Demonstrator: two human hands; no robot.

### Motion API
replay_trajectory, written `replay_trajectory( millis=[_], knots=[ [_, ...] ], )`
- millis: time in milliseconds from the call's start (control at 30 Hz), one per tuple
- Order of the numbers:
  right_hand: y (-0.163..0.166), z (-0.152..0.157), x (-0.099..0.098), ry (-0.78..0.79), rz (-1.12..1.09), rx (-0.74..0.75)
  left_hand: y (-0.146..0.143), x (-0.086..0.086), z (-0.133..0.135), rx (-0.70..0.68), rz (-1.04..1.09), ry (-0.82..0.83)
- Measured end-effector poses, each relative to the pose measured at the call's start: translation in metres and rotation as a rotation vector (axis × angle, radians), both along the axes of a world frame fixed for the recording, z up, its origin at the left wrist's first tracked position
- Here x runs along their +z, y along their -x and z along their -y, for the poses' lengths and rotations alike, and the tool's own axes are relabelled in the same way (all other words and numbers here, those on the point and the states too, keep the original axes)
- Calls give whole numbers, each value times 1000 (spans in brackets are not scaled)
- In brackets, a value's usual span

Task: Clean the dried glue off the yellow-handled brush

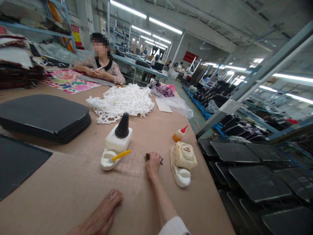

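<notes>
Our right hand [153, 162] closes around a small dark block [147, 156] on the table [73, 182], between two glue pots kept within reach; our left hand [104, 213] lies open, flat, bracing us.

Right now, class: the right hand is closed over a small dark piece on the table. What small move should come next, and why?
Probably lift the small dark piece clear: the right hand already grips it, while the left hand rests flat on the table.
</notes>
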State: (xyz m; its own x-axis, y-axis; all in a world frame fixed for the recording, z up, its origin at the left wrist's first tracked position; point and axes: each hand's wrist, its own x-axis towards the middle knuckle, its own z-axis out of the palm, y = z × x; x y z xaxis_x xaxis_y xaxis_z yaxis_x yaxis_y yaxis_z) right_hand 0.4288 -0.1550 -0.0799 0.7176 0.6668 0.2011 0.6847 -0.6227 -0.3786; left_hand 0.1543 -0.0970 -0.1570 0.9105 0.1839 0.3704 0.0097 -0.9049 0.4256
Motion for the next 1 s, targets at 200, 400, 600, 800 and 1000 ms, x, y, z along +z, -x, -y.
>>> replay_trajectory(
  millis=[200, 400, 600, 800, 1000],
  knots=[
    [125, 88, -27, -57, -31, 289, -5, 15, -1, -14, 19, 103],
    [75, 206, -41, 6, 82, -156, 1, 34, 2, 2, -49, 230],
    [163, 132, -43, -198, -223, -58, 6, 91, -11, -126, -198, 482],
    [234, 56, 0, -999, -1478, -272, 60, 118, -27, 1, -121, 878],
    [240, 5, 24, -1340, -1700, -309, 108, 113, -56, 291, -93, 1019]
  ],
)
